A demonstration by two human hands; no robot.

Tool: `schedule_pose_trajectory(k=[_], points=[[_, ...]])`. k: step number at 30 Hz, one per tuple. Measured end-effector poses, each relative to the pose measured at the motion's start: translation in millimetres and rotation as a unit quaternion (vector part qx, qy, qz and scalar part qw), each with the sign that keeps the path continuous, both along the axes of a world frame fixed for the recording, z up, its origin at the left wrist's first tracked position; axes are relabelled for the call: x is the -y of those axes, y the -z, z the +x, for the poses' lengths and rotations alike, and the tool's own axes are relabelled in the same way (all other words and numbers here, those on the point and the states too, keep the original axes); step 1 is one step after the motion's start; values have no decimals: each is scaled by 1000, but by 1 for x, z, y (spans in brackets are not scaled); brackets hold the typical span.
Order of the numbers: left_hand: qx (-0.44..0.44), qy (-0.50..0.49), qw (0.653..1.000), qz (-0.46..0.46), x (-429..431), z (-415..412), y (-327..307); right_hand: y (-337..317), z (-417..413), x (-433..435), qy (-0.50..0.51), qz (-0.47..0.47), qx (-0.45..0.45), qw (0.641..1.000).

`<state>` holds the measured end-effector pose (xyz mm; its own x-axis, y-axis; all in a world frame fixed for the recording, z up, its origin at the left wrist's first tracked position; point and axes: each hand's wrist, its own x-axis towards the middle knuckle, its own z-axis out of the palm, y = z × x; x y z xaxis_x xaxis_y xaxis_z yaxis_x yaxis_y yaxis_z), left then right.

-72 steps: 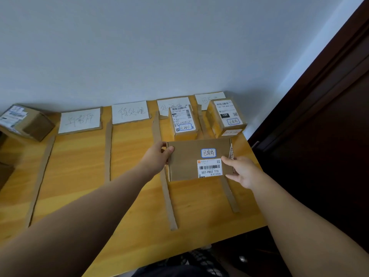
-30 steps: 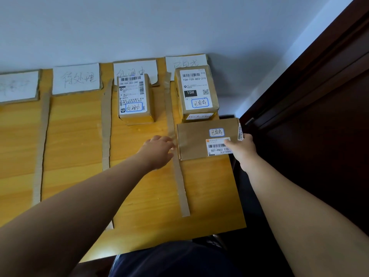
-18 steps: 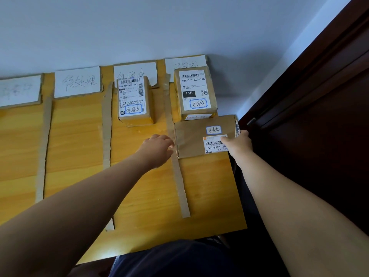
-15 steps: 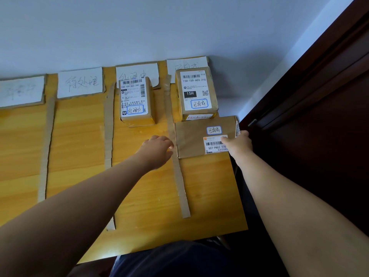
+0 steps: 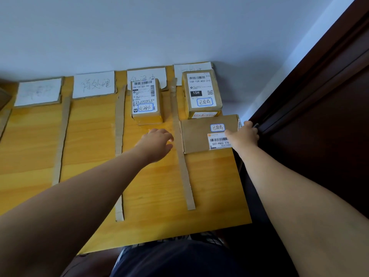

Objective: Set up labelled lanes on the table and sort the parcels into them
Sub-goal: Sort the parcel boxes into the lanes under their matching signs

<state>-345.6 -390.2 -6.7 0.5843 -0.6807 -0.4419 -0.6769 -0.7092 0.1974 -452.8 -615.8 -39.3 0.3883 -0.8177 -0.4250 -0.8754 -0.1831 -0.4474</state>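
Note:
A flat brown parcel (image 5: 197,136) with a barcode label lies in the rightmost lane of the wooden table (image 5: 151,196), just in front of a taller box (image 5: 201,94). My right hand (image 5: 243,134) grips the flat parcel's right end, fingers reaching over its far right corner. My left hand (image 5: 157,142) hovers with fingers apart in the third lane, left of the cardboard divider strip (image 5: 181,156), holding nothing. Another labelled box (image 5: 145,100) stands at the back of that third lane. White lane cards (image 5: 93,84) line the wall.
Two more cardboard strips (image 5: 119,136) (image 5: 61,140) mark the left lanes, which hold only their cards (image 5: 38,91). A dark wooden door (image 5: 319,116) stands right against the table's right edge. A brown box corner (image 5: 3,96) shows at the far left.
The flat parcel went from lying across the divider strip into the rightmost lane. My left hand let go of it. My right hand slid toward its far right corner.

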Motion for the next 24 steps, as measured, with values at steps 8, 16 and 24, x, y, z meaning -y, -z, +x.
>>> schedule_pose_trajectory(k=[8, 16, 24], points=[[41, -13, 998, -46, -44, 13, -43, -54, 11, -33, -53, -44, 29, 997], [82, -62, 990, -98, -153, 44, -80, -80, 43, -132, -77, -80, 67, 992], [84, -93, 990, -65, -313, 91, -87, -79, 101, -297, -131, -30, 94, 987]])
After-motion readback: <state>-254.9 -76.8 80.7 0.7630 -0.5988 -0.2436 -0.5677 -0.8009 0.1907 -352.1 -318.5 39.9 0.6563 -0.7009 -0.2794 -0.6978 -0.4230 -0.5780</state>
